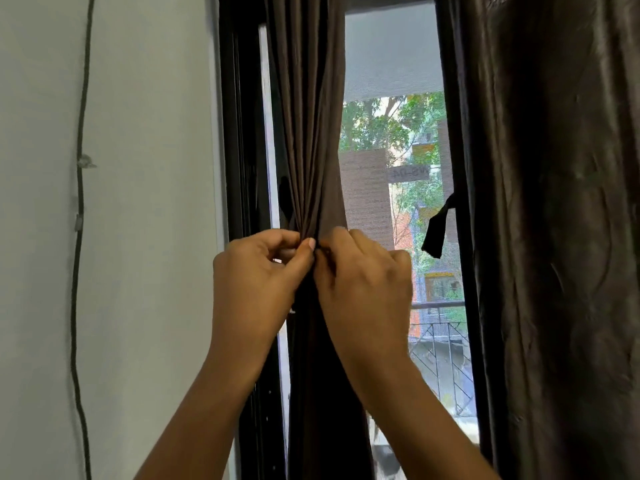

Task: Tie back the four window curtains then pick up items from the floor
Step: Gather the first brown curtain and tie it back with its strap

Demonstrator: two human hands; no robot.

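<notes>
Head view, nearest first.

A: Hands?

B: Both raised, meeting at the waist of the gathered curtain (pixel 308 133). Left hand (pixel 256 275) has its fingers curled, with thumb and forefinger pinching the bunched folds at the narrowest point. Right hand (pixel 363 282) is curled too, fingertips nipping a thin dark strip (pixel 327 258) against the cloth. Probably the tie-back, but too little shows to be sure.

A: Where does the curtain sit?

B: Hanging against the left side of the dark window frame (pixel 242 133), drawn into tight vertical pleats above the hands and flaring again below them.

A: How will it handle?

B: Soft, limp and light, I judge. The pleats fold easily and show no stiffness. The cloth looks smooth, so folds may creep out of a loose pinch. Best hold is where the hands are, at the cinched waist, one hand keeping the bundle while the other works the strip. A narrow strip needs fingertips, not a full fist.

A: Further back?

B: Second curtain (pixel 554 202) on the right hangs loose and wide. A dark strap (pixel 437 233) dangles free beside its edge, apparently not fastened round it. Looks like the same fabric, so expect the same handling.

A: Beyond?

B: Mesh screen (pixel 391 64), with trees and buildings behind it. No floor in view.
</notes>
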